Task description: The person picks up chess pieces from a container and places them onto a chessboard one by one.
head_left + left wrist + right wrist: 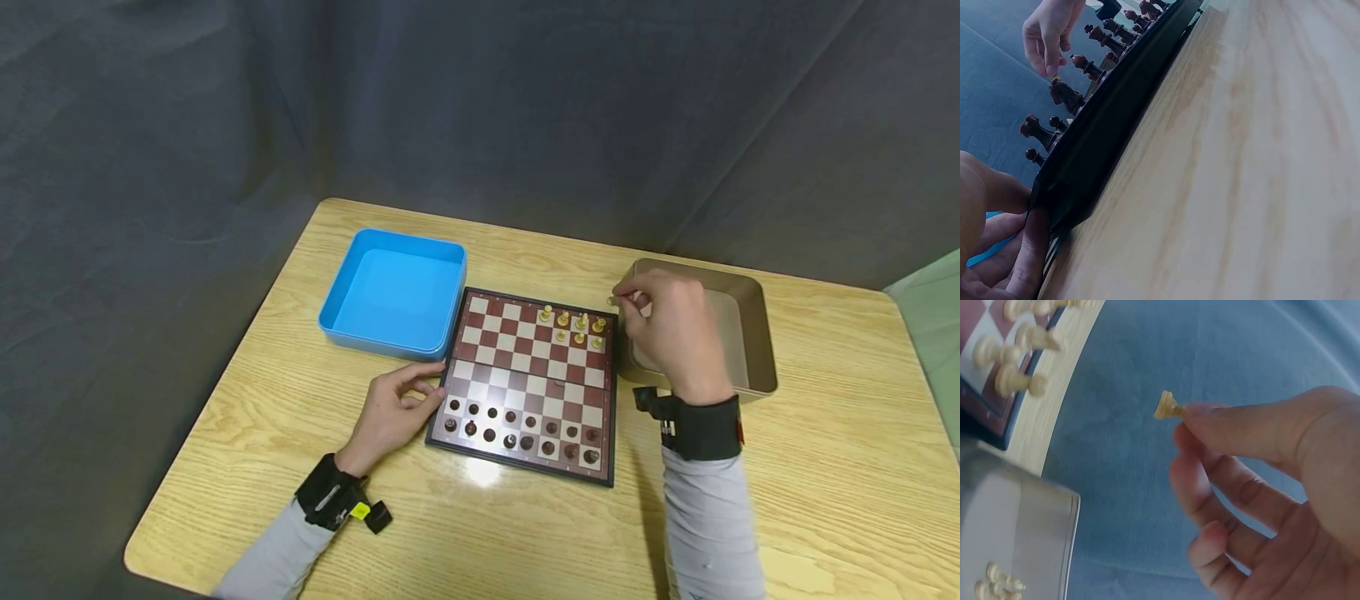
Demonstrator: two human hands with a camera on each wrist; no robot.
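While the left hand (396, 414) holds the chessboard (471, 372) by its left edge with bent fingers, I see the right hand (671, 329) pinch a small chess piece (1165, 407) between thumb and fingertips, near the board's far right corner and the grey-brown box (716, 278). I make out pale cream-gold plastic, a flared round base with a dark underside, and a narrowing stem; the fingers hide its head, so I can't tell its rank.

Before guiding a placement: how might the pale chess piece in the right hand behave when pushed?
The chess piece is probably light: the right hand pinches it by one end. Its flared base should help it stand, but its rounded form may roll if knocked over.
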